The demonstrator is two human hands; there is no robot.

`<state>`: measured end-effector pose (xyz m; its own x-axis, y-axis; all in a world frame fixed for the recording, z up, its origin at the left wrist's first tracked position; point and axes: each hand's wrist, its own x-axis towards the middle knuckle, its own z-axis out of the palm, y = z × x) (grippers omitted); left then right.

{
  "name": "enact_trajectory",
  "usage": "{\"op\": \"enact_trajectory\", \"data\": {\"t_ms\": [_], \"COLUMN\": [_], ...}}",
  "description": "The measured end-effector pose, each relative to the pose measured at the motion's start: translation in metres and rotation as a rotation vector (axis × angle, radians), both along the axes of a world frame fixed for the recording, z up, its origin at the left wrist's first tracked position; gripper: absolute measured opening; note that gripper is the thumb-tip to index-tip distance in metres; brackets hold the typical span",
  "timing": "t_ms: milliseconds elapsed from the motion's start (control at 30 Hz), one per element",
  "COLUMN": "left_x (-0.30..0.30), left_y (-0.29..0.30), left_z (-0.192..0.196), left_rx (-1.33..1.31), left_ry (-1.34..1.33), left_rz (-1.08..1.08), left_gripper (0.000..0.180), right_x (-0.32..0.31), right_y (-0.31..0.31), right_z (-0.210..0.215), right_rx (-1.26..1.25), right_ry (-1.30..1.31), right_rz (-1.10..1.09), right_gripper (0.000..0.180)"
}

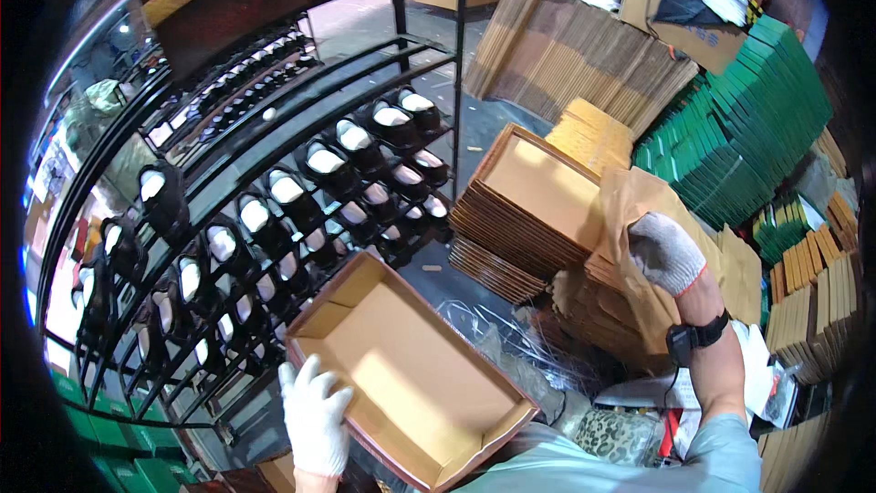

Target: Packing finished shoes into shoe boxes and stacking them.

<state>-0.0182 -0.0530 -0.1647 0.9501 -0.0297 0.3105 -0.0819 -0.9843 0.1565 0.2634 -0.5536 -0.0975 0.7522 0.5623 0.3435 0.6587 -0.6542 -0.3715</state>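
Note:
My left hand [315, 415], in a white knit glove, grips the left wall of an open shoebox half [411, 356]. The box is tan inside with dark brown edges, tilted before me, and nothing lies in it. Over to the right, my right hand [671, 254], in a greyish glove, is closed on a sheet of brown wrapping paper [630, 196]. More brown paper [607, 310] lies in a pile under that hand. Just beyond the paper stands a stack of nested brown box trays [538, 192]. The right fingertips are partly hidden against the paper.
A black metal rack [429, 55] on the left carries rows of black shoes [324, 160]. Behind stand flattened cardboard [584, 55] and stacked green boxes [739, 128]. Clear plastic [493, 329] lies on the floor; more folded cartons [821, 306] line the right side.

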Motion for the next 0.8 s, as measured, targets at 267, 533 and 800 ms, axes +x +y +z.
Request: {"op": "enact_trajectory", "data": {"t_ms": [267, 533, 800], "left_x": [0.056, -0.020, -0.022], "left_y": [-0.071, 0.006, -0.007], "left_z": [0.065, -0.019, -0.116], "left_rx": [-1.591, -1.852, -1.434], "left_ry": [0.174, -0.140, -0.137], "left_rz": [-0.107, 0.526, 0.702], "left_gripper": [0.105, 0.034, 0.057], "right_x": [-0.069, -0.016, -0.084], "right_y": [0.283, 0.573, 0.833], "right_z": [0.066, 0.104, 0.125], "right_rx": [0.996, 0.227, -0.401], "right_ry": [1.386, -0.027, 0.371], "right_rz": [0.201, 0.559, 0.422], "right_gripper": [0.022, 0.060, 0.117]}}
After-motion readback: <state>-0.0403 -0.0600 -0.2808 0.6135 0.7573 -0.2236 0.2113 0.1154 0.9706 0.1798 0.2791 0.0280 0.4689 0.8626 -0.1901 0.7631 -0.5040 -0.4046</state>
